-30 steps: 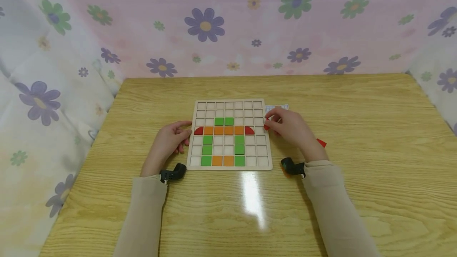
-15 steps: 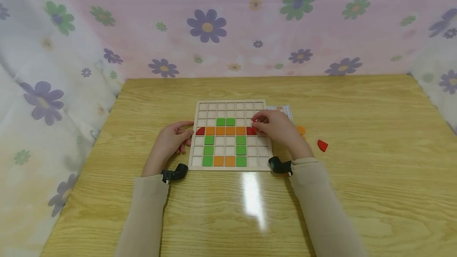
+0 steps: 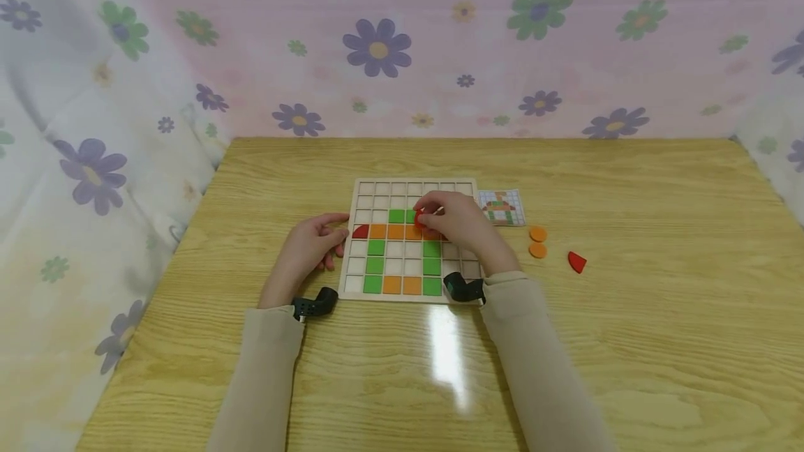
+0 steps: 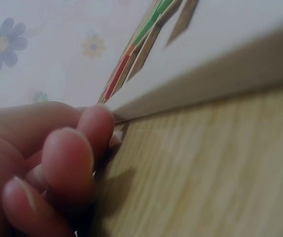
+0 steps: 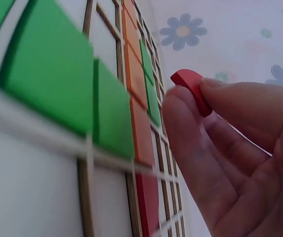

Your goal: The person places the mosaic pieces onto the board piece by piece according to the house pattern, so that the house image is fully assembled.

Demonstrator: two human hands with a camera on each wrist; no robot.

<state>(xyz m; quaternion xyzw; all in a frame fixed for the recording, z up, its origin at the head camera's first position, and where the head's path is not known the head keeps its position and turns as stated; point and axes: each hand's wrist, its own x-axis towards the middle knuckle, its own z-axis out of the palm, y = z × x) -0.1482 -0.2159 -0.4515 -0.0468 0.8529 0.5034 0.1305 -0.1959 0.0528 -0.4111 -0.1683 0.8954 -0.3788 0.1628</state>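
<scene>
A wooden grid board (image 3: 394, 297) lies flat, with green tiles (image 3: 375, 266), orange tiles (image 3: 396, 231) and a red quarter-round tile (image 3: 361, 231) set in its cells. My left hand (image 3: 308, 250) rests at the board's left edge, its fingertips (image 4: 99, 121) right at the rim. Between thumb and forefinger, my right hand (image 3: 461, 222) pinches another red quarter-round tile (image 5: 193, 89), held over the board near the upper green tiles. A red tile (image 5: 148, 202) in the board ends the orange row in the right wrist view; my right hand mostly hides it in the head view.
Right of the board lies a printed pattern card (image 3: 502, 208). Two orange round tiles (image 3: 537, 241) and a loose red quarter-round tile (image 3: 577, 261) sit further right on the wooden table (image 3: 659, 284). A flowered cloth (image 3: 427, 40) hangs behind.
My right hand has carried the red quarter-round tile leftward from the board's right edge to above the upper green tiles, uncovering the card and orange rounds. My left hand stays at the board's edge.
</scene>
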